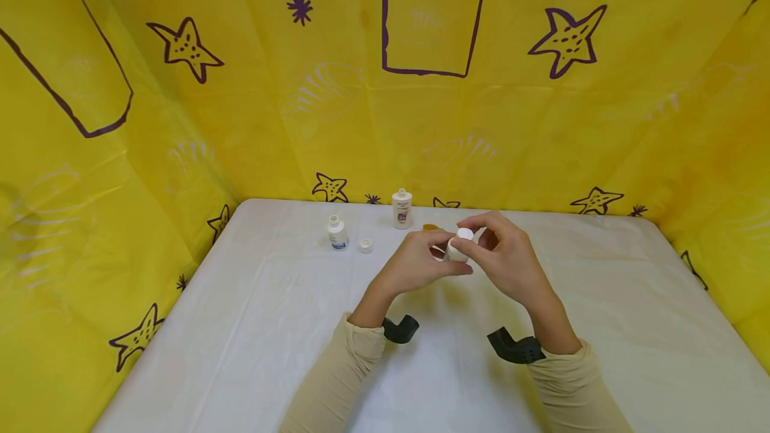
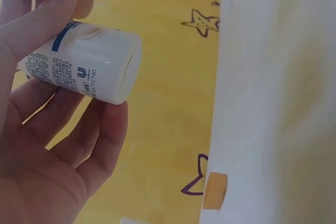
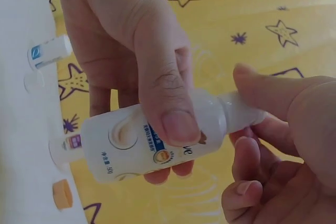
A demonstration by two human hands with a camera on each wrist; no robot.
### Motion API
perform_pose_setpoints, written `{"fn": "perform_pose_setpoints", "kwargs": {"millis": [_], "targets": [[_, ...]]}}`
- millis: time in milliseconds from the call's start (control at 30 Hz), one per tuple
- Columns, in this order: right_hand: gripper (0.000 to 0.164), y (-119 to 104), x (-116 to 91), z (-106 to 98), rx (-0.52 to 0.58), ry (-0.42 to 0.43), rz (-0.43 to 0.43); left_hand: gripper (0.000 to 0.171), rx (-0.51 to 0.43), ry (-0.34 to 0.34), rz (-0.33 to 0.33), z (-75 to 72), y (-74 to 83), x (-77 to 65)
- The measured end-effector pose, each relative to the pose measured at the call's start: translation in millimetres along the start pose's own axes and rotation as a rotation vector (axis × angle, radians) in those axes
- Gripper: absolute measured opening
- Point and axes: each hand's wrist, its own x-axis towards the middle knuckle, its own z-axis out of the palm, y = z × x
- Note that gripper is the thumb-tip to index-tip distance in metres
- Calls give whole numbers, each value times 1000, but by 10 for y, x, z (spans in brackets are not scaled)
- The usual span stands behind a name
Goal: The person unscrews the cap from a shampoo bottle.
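Note:
My left hand (image 1: 421,259) holds a small white lotion bottle (image 3: 131,140), its fingers and thumb around the body. Printed text and a blue band show on the bottle, and its base faces the camera in the left wrist view. At the other end, my right hand (image 1: 511,259) pinches the white cap (image 3: 241,113) between thumb and fingers. The cap sits on the bottle's neck. Both hands are raised above the table, close together, with the bottle tilted between them.
On the white table (image 1: 271,326) stand an uncapped white bottle (image 1: 338,235) with a blue label and another white bottle (image 1: 402,211) with a purple label. A loose white cap (image 1: 365,246) and an orange cap (image 2: 215,191) lie nearby. Yellow patterned curtain (image 1: 361,132) surrounds the table.

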Motion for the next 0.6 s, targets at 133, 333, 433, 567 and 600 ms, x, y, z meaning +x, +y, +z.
{"fn": "perform_pose_setpoints", "kwargs": {"millis": [133, 333, 433, 567, 600], "targets": [[34, -5, -2, -19, 27, -52, -49, 35, -30, 14, -15, -2, -35, 8], [37, -35, 1, -39, 60, -122, -61, 36, -53, 25, -32, -11, -64, 17], [40, -33, -1, -52, 44, -128, -46, 37, -52, 28, -38, -11, -65, 18], [48, -32, -1, -69, 26, -124, -11, 35, -54, 23, -22, 4, -61, 18], [49, -32, -1, -70, 26, -119, 4, 34, -54, 21, -9, 11, -59, 19]]}}
